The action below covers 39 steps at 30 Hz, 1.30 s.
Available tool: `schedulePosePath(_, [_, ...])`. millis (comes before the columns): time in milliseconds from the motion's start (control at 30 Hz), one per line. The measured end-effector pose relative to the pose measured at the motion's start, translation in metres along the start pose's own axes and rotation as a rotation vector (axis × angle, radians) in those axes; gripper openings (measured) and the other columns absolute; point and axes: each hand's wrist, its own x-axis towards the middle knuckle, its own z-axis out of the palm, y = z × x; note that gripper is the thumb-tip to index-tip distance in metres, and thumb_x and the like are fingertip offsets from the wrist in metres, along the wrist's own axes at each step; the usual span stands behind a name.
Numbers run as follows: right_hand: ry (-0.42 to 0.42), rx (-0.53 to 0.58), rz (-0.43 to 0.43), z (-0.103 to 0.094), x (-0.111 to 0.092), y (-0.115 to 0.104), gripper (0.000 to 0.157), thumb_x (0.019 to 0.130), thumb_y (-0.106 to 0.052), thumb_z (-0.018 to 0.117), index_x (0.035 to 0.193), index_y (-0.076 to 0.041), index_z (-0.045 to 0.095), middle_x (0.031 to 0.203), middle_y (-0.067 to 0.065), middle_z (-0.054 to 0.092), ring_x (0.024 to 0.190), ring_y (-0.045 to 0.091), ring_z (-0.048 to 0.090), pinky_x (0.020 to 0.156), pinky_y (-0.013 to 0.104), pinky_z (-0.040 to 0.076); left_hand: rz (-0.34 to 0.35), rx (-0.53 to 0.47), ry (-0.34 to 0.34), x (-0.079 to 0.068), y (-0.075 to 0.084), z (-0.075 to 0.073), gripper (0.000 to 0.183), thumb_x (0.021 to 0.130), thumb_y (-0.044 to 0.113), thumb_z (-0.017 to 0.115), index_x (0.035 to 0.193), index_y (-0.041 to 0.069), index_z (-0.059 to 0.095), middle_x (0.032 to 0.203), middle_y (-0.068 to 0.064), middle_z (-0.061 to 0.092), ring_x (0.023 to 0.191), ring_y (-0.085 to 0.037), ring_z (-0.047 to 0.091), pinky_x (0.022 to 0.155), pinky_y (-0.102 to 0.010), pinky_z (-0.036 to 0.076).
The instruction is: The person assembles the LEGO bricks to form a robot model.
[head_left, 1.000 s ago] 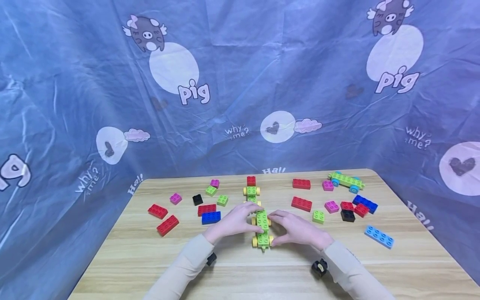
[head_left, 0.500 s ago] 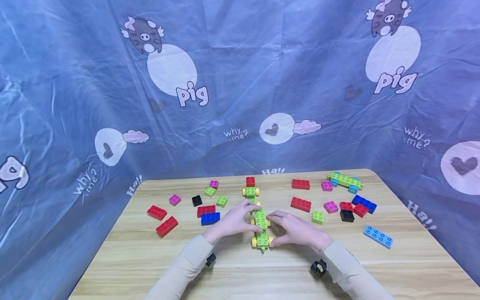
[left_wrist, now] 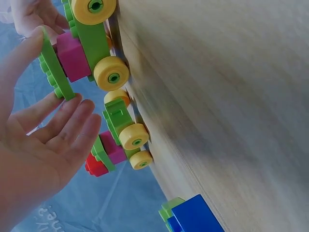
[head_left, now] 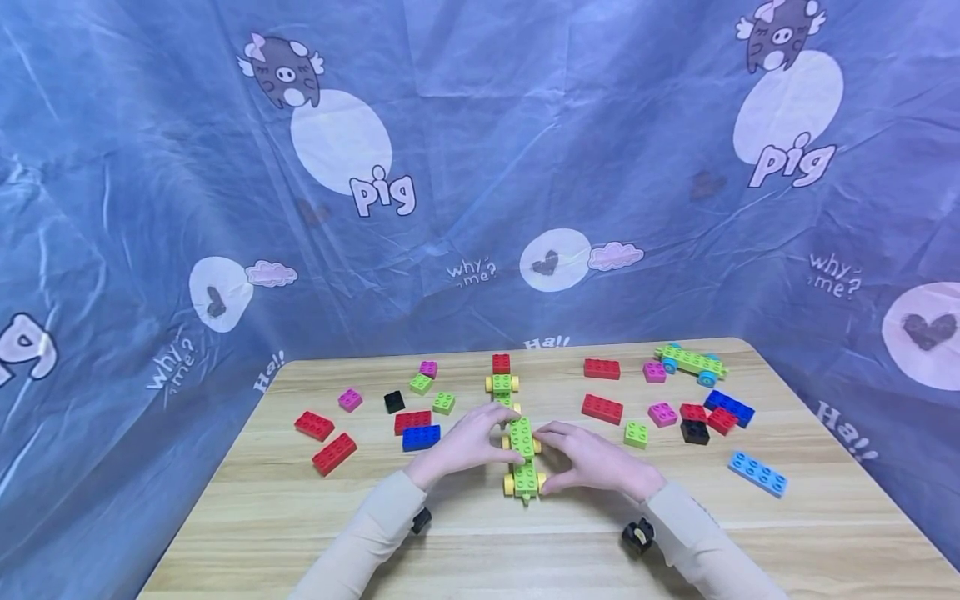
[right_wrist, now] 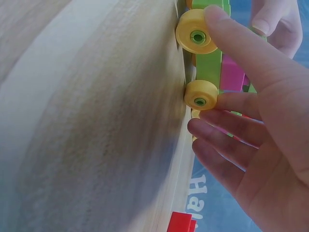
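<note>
A green toy car base with yellow wheels stands on the table, pointing away from me. Upon it sits a pink brick, topped by a longer green brick plate. My left hand holds this plate by its ends, thumb at one and fingers at the other. On the car's right side, my right hand holds the base by its wheels, with thumb on the rear one and index finger by the front one. Just beyond is a second yellow-wheeled toy car, partly hidden by my left hand.
Left of the cars lie red bricks, a blue brick, a black brick and small green and pink ones. To the right are more bricks, a light blue plate and a blue-wheeled green car base. A printed curtain hangs behind.
The head view has shifted very slightly. Both hands and the toy car stay in the same place.
</note>
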Motion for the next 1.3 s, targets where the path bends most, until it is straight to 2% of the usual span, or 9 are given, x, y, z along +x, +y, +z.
schedulePosePath(133, [-0.002, 0.000, 0.005, -0.0001, -0.0003, 0.0000, 0.085, 0.069, -0.059, 0.070, 0.133, -0.005, 0.051, 0.134, 0.010, 0.054, 0.123, 0.024, 0.052, 0.105, 0.041, 0.044, -0.004, -0.016, -0.011, 0.0000, 0.0002, -0.0001, 0.074, 0.073, 0.054, 0.071, 0.133, 0.014, 0.051, 0.128, -0.001, 0.058, 0.116, -0.020, 0.057, 0.099, -0.039, 0.047])
schedulePosePath(367, [-0.008, 0.002, 0.014, -0.0023, -0.0003, 0.0007, 0.086, 0.068, -0.058, 0.070, 0.132, -0.004, 0.051, 0.135, 0.010, 0.053, 0.123, 0.026, 0.052, 0.105, 0.040, 0.044, 0.019, -0.010, -0.025, 0.0033, 0.0022, -0.0018, 0.069, 0.076, 0.051, 0.071, 0.131, 0.015, 0.053, 0.123, 0.000, 0.058, 0.110, -0.018, 0.059, 0.096, -0.033, 0.049])
schedulePosePath(600, [-0.003, 0.013, 0.008, -0.0044, 0.0010, 0.0003, 0.086, 0.068, -0.058, 0.071, 0.132, -0.004, 0.051, 0.135, 0.011, 0.053, 0.124, 0.025, 0.052, 0.105, 0.040, 0.043, 0.008, -0.025, -0.045, 0.0044, 0.0036, -0.0034, 0.069, 0.078, 0.049, 0.070, 0.133, 0.012, 0.051, 0.127, -0.002, 0.055, 0.113, -0.022, 0.057, 0.100, -0.039, 0.047])
schedulePosePath(900, [-0.007, 0.009, 0.017, -0.0051, 0.0018, 0.0001, 0.088, 0.067, -0.060, 0.070, 0.132, -0.004, 0.051, 0.136, 0.011, 0.053, 0.125, 0.026, 0.052, 0.105, 0.040, 0.044, 0.004, -0.012, -0.036, 0.0050, 0.0036, -0.0019, 0.071, 0.077, 0.047, 0.072, 0.134, 0.011, 0.050, 0.128, -0.002, 0.055, 0.115, -0.021, 0.056, 0.101, -0.039, 0.046])
schedulePosePath(1300, [-0.024, 0.013, 0.028, -0.0038, -0.0003, -0.0015, 0.088, 0.068, -0.059, 0.070, 0.133, -0.003, 0.050, 0.137, 0.012, 0.052, 0.126, 0.028, 0.050, 0.106, 0.042, 0.042, 0.026, 0.075, -0.029, 0.0043, 0.0027, 0.0010, 0.070, 0.076, 0.054, 0.069, 0.131, 0.014, 0.052, 0.125, 0.000, 0.056, 0.110, -0.019, 0.060, 0.098, -0.036, 0.048])
